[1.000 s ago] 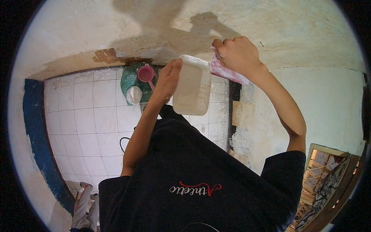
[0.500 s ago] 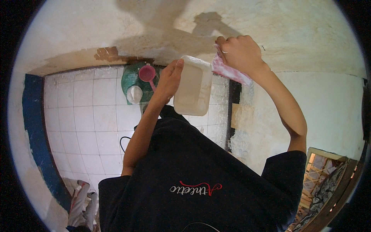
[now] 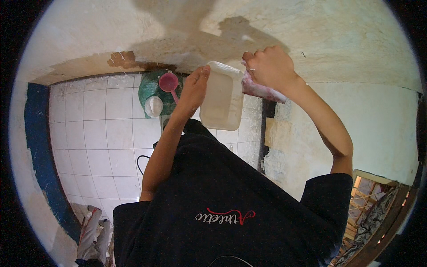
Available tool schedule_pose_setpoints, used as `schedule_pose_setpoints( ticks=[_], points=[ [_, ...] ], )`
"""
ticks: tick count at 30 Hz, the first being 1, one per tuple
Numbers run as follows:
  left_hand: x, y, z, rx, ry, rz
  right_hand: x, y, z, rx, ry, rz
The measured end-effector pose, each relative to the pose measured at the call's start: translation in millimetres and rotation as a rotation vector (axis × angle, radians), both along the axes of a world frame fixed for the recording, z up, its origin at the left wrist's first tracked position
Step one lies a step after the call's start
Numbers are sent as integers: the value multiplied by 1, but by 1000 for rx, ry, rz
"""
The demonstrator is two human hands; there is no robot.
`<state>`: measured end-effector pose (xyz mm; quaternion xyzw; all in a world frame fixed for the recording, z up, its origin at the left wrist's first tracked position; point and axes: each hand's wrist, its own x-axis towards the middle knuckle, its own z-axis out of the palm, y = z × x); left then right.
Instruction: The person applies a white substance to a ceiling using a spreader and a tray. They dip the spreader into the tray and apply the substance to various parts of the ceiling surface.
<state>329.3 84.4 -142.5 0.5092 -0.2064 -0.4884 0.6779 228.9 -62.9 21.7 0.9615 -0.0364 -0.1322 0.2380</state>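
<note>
Tub (image 3: 221,98), upper ctr of frame, held at one edge in L hand (image 3: 195,90); flat pink-white piece (image 3: 261,91), right of it, pinched in R hand (image 3: 273,67). Poss. drop onto floor tiles (image 3: 119,133) bc of one-edge grip.

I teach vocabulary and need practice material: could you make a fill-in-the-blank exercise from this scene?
1. The left hand holds a pale tub, while the flat pink-and-white piece is in the ____ hand.
2. The dipper beyond the left forearm is coloured ____.
3. The person's shirt is mainly ____.
4. The floor is covered with pale square ____.

Missing words: right; pink; black; tiles.
</note>
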Motion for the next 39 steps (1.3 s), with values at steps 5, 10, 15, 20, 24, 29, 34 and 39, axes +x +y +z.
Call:
schedule_pose_setpoints(
  ticks=[5,10,15,20,24,29,34,39],
  points=[
    [2,0,-2,21,98,-23,-6,6,0,66,-12,-15],
    [4,1,6,60,50,-61,-12,11,-1,112,36,-45],
    [0,-3,1,40,59,-6,-24,20,-7,156,36,-86],
    [2,-10,-17,-65,-176,-12,-29,28,-11,200,72,-124],
    [2,-13,-23,26,34,21,-39,36,-17,230,7,-113],
    [-1,-10,-20,57,61,63,-35,44,-17,254,-35,-194],
    [-8,-4,0,9,36,79,-24,35,0,157,-195,-190],
    [-4,-2,6,56,-133,37,-14,34,1,121,-155,-189]
  ],
)
